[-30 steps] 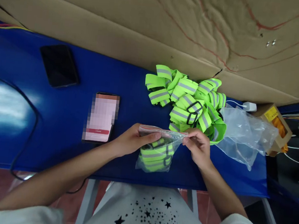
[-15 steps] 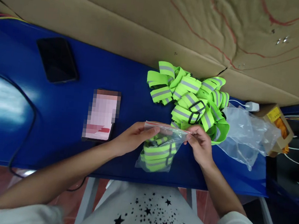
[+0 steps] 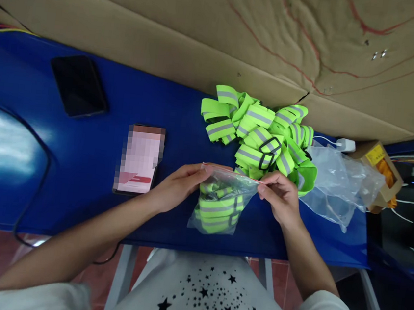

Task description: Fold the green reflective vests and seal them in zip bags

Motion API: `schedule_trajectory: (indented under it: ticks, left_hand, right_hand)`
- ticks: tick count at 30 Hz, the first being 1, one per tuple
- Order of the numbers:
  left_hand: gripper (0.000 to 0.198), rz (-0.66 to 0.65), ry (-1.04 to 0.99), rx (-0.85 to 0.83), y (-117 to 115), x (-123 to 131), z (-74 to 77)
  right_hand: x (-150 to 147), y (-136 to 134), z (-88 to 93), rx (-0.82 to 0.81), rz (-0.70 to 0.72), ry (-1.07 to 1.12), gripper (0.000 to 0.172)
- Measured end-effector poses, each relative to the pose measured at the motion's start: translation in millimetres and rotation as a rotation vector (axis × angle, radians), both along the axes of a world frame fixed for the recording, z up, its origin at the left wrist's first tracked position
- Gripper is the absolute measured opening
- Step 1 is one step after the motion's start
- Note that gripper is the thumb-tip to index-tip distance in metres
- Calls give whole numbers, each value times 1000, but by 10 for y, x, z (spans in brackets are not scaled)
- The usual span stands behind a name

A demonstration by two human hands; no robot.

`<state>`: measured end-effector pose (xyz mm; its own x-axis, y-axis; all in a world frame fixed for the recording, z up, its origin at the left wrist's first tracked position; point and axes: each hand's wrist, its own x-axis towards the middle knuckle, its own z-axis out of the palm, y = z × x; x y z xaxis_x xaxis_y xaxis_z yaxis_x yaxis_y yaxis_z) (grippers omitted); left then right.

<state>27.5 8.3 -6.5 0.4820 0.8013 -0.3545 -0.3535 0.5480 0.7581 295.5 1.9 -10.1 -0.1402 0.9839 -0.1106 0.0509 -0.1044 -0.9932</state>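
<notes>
The left hand's (image 3: 177, 186) and right hand's (image 3: 282, 198) fingers are pinching the clear, red-lined plastic zip bag (image 3: 222, 201) (neon-green, grey-striped strap (image 3: 215, 220) folded inside) at opposite top corners, seemingly keeping its mouth taut over the smooth blue desk (image 3: 169, 230).

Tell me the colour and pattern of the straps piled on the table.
Bright yellow-green straps with a grey lengthwise stripe, best seen in the head view.

A black device (image 3: 78, 85) and a lit phone (image 3: 142, 155) lay on the blue worktop (image 3: 181, 118), a black cable (image 3: 48, 162) curving nearby.
</notes>
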Motion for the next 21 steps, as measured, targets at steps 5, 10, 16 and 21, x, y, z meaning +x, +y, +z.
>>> schedule_trajectory:
  ticks: [5, 10, 16, 21]
  left_hand:
    - [49, 27, 85, 90, -25, 5, -67]
    - [46, 22, 184, 239, -24, -4, -56]
    - [25, -9, 286, 266, -2, -1, -18]
    - [25, -8, 317, 322, 3, 11, -71]
  right_hand:
    - [9, -6, 3, 32, 40, 9, 21]
    - [-32, 11, 17, 18, 123, -105, 26]
    - [-131, -35, -21, 156, 76, -149, 22]
    - [-124, -34, -40, 103, 79, -204, 23]
